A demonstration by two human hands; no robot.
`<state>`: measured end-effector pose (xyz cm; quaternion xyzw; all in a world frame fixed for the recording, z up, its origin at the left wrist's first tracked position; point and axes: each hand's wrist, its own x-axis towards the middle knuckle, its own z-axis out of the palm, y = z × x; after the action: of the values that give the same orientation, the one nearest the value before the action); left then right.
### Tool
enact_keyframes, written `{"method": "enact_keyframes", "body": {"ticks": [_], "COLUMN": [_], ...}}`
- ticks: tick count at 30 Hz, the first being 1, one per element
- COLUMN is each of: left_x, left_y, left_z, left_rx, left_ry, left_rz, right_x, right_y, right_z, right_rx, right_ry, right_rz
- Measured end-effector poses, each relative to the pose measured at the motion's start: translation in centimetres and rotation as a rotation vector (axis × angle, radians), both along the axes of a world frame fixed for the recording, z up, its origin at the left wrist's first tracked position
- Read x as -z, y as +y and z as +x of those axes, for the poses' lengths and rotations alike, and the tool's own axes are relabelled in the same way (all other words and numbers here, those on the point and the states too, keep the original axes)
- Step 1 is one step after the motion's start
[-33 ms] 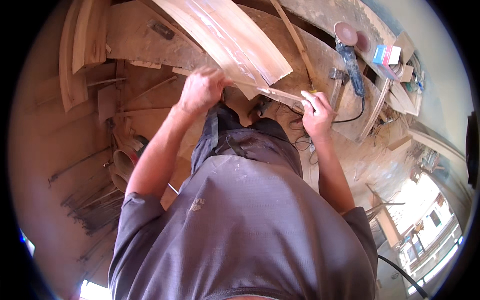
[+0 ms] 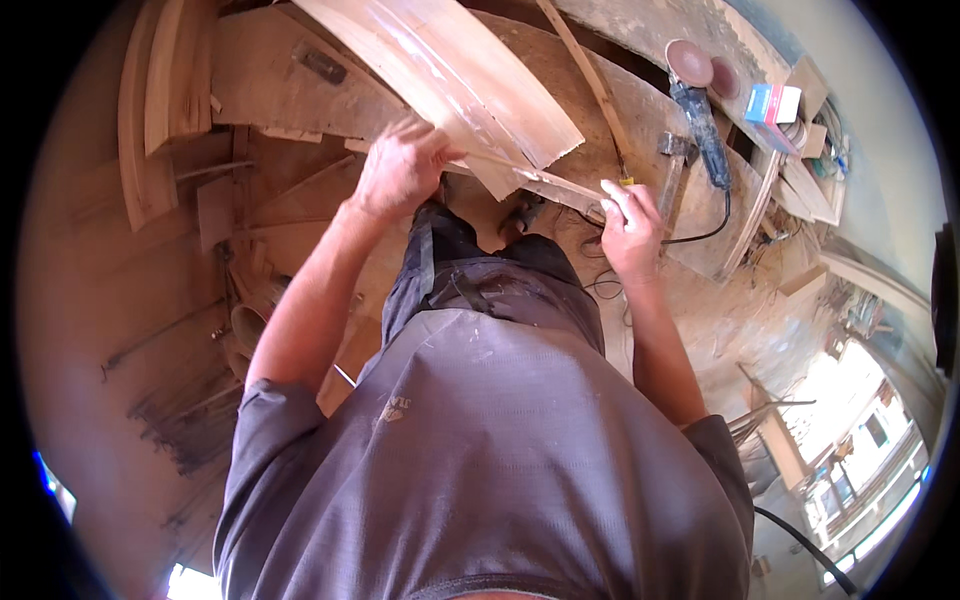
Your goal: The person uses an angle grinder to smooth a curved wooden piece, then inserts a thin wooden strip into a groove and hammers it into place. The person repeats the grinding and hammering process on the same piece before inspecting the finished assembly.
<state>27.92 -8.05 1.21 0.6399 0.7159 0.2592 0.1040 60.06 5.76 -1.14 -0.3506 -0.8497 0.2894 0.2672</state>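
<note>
Between my two hands a thin wooden strip (image 2: pixel 560 187) is stretched out, with whitish smears along its face. My left hand (image 2: pixel 402 168) is closed around its left end, its fingers partly blurred. At the right end my right hand (image 2: pixel 632 232) pinches the strip between thumb and fingers. Just beyond the strip lies a wide pale board (image 2: pixel 430 75), streaked with white, glue-like marks. A second board (image 2: pixel 530 125) runs along its right side, and their near ends reach the strip.
A worn wooden bench (image 2: pixel 270 90) carries the boards. Curved wooden pieces (image 2: pixel 180 75) stand at the far left. An angle grinder (image 2: pixel 705 130) with a sanding disc lies to the right, beside a hammer (image 2: pixel 677 150) and a small box (image 2: pixel 770 115). A cord (image 2: pixel 700 237) trails from the grinder.
My left hand has shifted slightly away from me and to the left. The strip stays in both hands; my right hand has barely moved.
</note>
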Motion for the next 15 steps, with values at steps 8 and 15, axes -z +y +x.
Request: {"method": "enact_keyframes", "body": {"ticks": [8,15], "left_x": [2.0,2.4], "left_y": [6.6,7.7], "left_z": [-6.1,-6.5], "left_rx": [0.363,0.456], "left_ry": [0.158,0.153], "left_rz": [0.126,0.169], "right_x": [2.5,3.1], "right_y": [-6.9,-11.4], "right_z": [-3.5,-5.3], "right_rx": [0.329,0.479], "right_ry": [0.06,0.017], "right_rz": [0.144,0.178]}}
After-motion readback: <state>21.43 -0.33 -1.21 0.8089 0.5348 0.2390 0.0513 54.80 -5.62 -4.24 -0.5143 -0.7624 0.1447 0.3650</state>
